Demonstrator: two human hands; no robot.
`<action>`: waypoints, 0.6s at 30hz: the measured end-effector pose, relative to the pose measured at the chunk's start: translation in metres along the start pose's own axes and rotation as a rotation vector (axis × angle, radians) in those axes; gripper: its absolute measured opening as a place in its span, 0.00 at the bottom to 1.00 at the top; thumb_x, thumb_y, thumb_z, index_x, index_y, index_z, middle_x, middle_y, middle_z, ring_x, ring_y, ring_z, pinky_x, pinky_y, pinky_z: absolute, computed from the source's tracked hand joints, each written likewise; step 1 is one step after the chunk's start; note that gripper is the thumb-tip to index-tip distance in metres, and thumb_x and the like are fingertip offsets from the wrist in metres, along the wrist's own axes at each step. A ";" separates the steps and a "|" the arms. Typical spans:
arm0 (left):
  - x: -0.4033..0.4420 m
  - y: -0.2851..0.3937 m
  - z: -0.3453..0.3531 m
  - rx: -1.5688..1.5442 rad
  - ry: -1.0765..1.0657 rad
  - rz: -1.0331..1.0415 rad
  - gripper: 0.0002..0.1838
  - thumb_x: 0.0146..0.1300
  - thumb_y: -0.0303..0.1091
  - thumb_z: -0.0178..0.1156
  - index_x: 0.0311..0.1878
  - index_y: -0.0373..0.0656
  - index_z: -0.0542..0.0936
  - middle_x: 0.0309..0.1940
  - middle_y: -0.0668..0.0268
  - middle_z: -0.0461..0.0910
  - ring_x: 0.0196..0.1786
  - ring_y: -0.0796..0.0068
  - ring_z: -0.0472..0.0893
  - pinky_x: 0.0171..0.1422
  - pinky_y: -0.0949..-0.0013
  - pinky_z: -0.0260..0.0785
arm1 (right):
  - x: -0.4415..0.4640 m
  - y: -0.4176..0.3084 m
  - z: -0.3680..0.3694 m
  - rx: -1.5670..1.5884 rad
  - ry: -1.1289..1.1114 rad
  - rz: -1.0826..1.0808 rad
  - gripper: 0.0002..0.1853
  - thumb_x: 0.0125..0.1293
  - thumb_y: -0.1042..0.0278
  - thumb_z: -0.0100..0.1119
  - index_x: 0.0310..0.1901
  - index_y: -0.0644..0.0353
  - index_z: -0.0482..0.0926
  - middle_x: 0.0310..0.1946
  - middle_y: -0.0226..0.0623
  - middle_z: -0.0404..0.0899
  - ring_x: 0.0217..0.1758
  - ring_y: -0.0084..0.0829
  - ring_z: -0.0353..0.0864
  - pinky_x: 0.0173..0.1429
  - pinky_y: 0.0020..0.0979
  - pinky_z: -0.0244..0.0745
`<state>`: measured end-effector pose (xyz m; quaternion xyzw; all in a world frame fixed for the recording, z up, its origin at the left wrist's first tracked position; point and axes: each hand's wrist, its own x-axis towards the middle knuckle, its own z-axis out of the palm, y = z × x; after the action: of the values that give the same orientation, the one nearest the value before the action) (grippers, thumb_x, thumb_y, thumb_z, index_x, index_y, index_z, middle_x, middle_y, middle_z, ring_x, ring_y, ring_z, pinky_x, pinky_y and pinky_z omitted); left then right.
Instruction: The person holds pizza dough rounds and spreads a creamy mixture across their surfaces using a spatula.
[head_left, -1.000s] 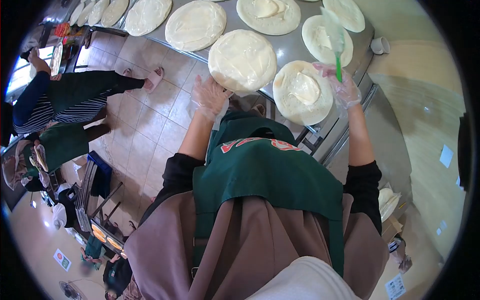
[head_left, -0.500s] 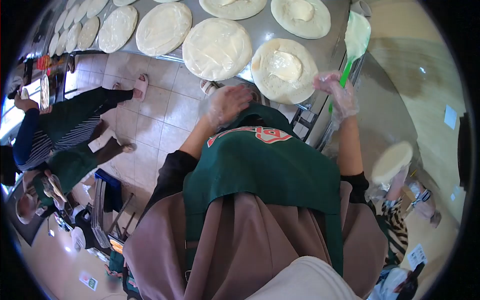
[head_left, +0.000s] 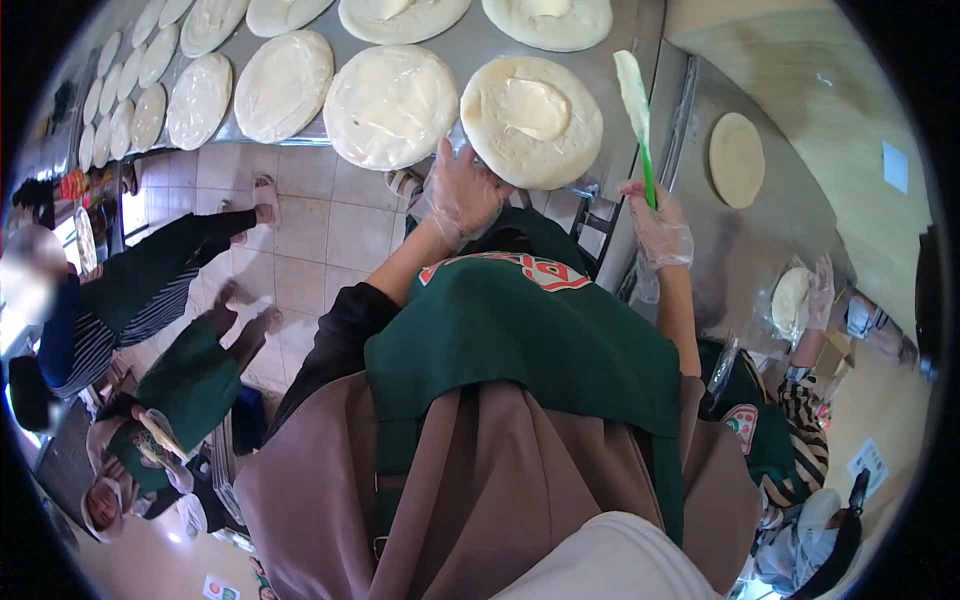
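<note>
My right hand [head_left: 658, 228], in a clear plastic glove, grips the green handle of a spatula [head_left: 637, 112]. The spatula stands nearly upright, its blade coated in pale cream. Left of it, a round flat dough base [head_left: 570, 150] lies at the metal table's near edge with a dollop of cream [head_left: 535, 108] on it. My left hand [head_left: 464, 200], also gloved, has its fingers apart at that base's lower left edge; whether it touches the base I cannot tell. Beside it is another dough base [head_left: 385, 110] with cream spread across its top.
Several more cream-covered bases run along the metal table [head_left: 300, 143] to the left. On a second surface [head_left: 700, 245] at right lies a plain dough base [head_left: 737, 160]. A co-worker's gloved hand [head_left: 822, 292] is by another dough piece [head_left: 790, 300]. Other people stand at left.
The view has shifted. The spatula has turned from broad side to edge. My left hand has come up to the base's edge. A plain base now lies on the right-hand surface.
</note>
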<state>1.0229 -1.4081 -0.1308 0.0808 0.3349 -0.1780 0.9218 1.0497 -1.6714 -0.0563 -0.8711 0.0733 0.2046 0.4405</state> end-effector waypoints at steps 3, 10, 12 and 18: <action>0.024 0.011 -0.012 -0.060 -0.283 0.052 0.37 0.68 0.62 0.26 0.69 0.44 0.56 0.67 0.56 0.61 0.70 0.58 0.58 0.74 0.53 0.47 | -0.014 -0.016 -0.005 -0.181 0.056 0.009 0.09 0.62 0.65 0.53 0.39 0.57 0.79 0.30 0.38 0.79 0.32 0.29 0.77 0.40 0.30 0.71; 0.038 0.021 0.018 -0.109 -0.481 -0.105 0.29 0.70 0.50 0.35 0.66 0.41 0.62 0.66 0.54 0.63 0.67 0.56 0.64 0.72 0.50 0.53 | -0.034 -0.021 -0.006 -0.186 0.029 -0.156 0.09 0.63 0.65 0.54 0.40 0.57 0.80 0.24 0.33 0.75 0.28 0.25 0.75 0.35 0.28 0.70; 0.046 0.008 0.013 -0.190 -0.445 -0.072 0.26 0.69 0.46 0.36 0.63 0.40 0.67 0.63 0.52 0.67 0.63 0.55 0.69 0.70 0.49 0.57 | -0.015 -0.043 0.007 -0.111 -0.086 -0.146 0.09 0.64 0.64 0.54 0.41 0.57 0.81 0.21 0.29 0.72 0.24 0.21 0.72 0.30 0.25 0.68; 0.030 -0.008 0.016 -0.194 -0.414 0.033 0.26 0.67 0.46 0.39 0.60 0.39 0.70 0.59 0.52 0.71 0.60 0.54 0.72 0.68 0.49 0.60 | 0.054 -0.127 0.073 0.342 -0.180 -0.387 0.16 0.67 0.55 0.52 0.44 0.59 0.80 0.17 0.24 0.68 0.17 0.19 0.65 0.21 0.24 0.59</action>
<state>1.0506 -1.4280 -0.1388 -0.0410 0.1527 -0.1427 0.9771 1.1164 -1.5346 -0.0241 -0.7601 -0.1006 0.1776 0.6169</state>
